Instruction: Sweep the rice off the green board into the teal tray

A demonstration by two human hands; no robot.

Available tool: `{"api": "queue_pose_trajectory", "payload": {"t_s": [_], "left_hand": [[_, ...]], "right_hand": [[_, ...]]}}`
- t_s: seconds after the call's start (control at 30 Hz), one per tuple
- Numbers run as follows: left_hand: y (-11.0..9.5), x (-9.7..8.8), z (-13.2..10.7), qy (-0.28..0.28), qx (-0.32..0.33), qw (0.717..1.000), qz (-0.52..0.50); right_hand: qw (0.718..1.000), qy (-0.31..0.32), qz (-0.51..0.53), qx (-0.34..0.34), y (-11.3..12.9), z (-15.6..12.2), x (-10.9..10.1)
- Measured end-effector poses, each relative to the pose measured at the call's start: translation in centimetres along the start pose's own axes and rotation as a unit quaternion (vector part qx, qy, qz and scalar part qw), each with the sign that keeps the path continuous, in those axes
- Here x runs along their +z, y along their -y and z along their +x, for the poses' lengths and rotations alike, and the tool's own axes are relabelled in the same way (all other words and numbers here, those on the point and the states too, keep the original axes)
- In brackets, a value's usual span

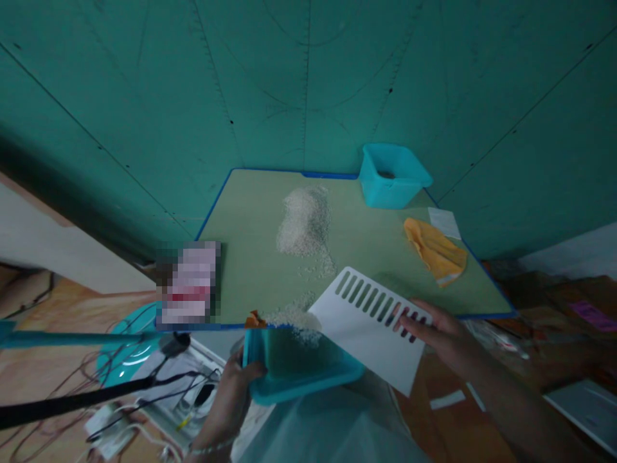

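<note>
1. The left hand (241,381) is holding a turquoise tray (308,390) at the front edge of the table (250,225).
2. The right hand (442,331) is gripping a white slotted board (366,341), whose corner is touching small white grains (290,315) at this edge.
3. A larger heap (305,222) of grains is lying farther back.
4. On the right side, an orange cloth (434,251) is lying near a turquoise bin (391,191).

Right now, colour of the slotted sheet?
The sheet is white, best seen in the head view.

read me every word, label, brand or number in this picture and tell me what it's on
No text is readable.
Pinkish item with red band: pixelated.
Magenta patch, far right: too blurred.
Green wall: faint marks, no legible numbers.
</note>
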State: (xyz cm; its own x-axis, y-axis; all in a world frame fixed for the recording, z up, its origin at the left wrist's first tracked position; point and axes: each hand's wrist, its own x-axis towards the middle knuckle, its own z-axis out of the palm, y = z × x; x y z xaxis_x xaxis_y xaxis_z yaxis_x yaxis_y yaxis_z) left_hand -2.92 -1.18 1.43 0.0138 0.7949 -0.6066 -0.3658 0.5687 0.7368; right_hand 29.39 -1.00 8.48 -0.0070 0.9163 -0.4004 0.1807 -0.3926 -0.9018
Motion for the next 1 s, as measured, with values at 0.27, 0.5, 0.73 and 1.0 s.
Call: {"api": "queue_pose_trajectory", "payload": {"t_s": [0.27, 0.5, 0.73, 1.0], "left_hand": [[-0.2, 0.3, -0.3, 0.013, 0.006, 1.0, 0.008], [-0.2, -0.2, -0.6, 0.013, 0.013, 1.0, 0.012], [-0.3, -0.2, -0.5, -0.028, 0.003, 1.0, -0.002], [-0.3, -0.2, -0.3, -0.025, -0.001, 1.0, -0.008]], "right_hand": [[0.994, -0.096, 0.043, -0.033, 1.0, 2.9, -3.0], [0.988, -0.119, 0.034, -0.092, 2.2, 8.1, -5.5], [0.997, -0.043, 0.037, -0.057, 3.0, 8.4, -3.2], [0.996, 0.064, -0.037, -0.058, 3.5, 7.1, -0.9]]}}
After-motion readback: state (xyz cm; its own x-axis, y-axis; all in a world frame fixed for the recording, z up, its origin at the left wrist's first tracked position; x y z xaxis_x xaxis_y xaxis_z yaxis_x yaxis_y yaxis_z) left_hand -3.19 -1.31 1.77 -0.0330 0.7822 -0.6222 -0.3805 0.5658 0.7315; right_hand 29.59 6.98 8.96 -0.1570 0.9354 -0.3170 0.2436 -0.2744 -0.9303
